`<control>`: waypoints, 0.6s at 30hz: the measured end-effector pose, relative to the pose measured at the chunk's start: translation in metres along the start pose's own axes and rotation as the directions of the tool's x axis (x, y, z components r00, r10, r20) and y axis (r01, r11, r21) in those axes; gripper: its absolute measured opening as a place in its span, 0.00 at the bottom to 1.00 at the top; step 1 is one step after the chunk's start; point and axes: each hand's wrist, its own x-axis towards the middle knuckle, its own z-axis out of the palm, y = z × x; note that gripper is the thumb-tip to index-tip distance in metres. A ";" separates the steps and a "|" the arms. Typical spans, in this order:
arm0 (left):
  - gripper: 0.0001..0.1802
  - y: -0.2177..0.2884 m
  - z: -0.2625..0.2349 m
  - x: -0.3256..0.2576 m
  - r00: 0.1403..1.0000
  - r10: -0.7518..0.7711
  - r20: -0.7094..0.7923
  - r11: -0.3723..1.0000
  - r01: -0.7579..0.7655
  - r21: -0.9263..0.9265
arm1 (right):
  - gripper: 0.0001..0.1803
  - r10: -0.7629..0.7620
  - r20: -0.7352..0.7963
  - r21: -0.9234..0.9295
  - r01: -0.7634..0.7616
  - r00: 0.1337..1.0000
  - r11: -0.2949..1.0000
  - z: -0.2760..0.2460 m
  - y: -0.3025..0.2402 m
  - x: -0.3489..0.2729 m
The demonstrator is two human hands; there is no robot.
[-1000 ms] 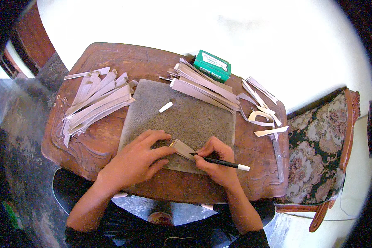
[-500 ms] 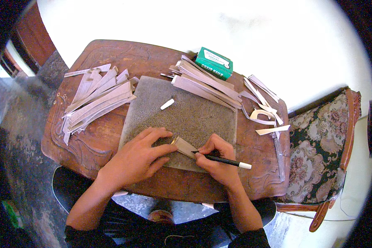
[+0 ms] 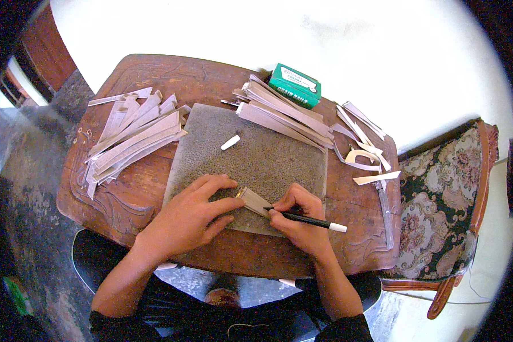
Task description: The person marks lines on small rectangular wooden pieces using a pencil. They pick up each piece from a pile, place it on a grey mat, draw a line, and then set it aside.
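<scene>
My left hand (image 3: 191, 214) lies flat on a grey stone slab (image 3: 268, 154), its fingertips pressing down the left end of a small tan strip (image 3: 255, 200). My right hand (image 3: 302, 219) grips a thin black tool with a white end (image 3: 316, 221), its tip resting on the strip's right part. The slab sits in the middle of a small carved wooden table (image 3: 137, 194). A short white piece (image 3: 229, 142) lies on the slab farther back.
A heap of pale strips (image 3: 134, 137) lies at the table's left, another stack (image 3: 285, 111) along the slab's far edge, and curled offcuts (image 3: 365, 151) at the right. A green box (image 3: 294, 85) stands at the back. A floral upholstered chair (image 3: 444, 194) is on the right.
</scene>
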 end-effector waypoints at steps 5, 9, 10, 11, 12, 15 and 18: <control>0.20 -0.002 0.000 -0.002 0.998 -0.043 0.054 0.999 0.044 -0.012 | 0.11 -0.001 -0.004 -0.003 0.001 1.000 1.000 0.001 -0.003 0.000; 0.19 -0.002 0.001 -0.003 0.999 -0.037 0.035 0.999 0.037 -0.010 | 0.11 0.008 -0.001 -0.002 -0.008 1.000 1.000 0.001 -0.004 0.000; 0.19 -0.003 0.002 -0.003 0.999 -0.030 0.026 1.000 0.030 -0.005 | 0.11 0.012 -0.001 0.001 -0.012 1.000 1.000 0.001 -0.004 0.000; 0.19 -0.003 0.004 -0.004 1.000 -0.023 0.017 1.000 0.023 0.001 | 0.11 0.007 -0.001 0.026 -0.007 1.000 1.000 0.001 -0.002 -0.001; 0.20 -0.001 0.005 -0.003 1.000 -0.011 0.015 0.999 0.010 0.036 | 0.11 -0.001 -0.003 0.052 0.001 1.000 0.999 0.000 0.001 -0.001; 0.20 0.004 0.010 -0.002 0.999 0.026 0.023 0.992 -0.029 0.124 | 0.12 -0.026 -0.061 0.134 0.034 0.998 0.990 -0.001 0.008 -0.001; 0.21 0.004 0.013 -0.002 0.998 0.039 0.043 0.983 -0.046 0.179 | 0.12 -0.035 -0.113 0.184 0.056 0.993 0.981 -0.001 0.002 -0.004</control>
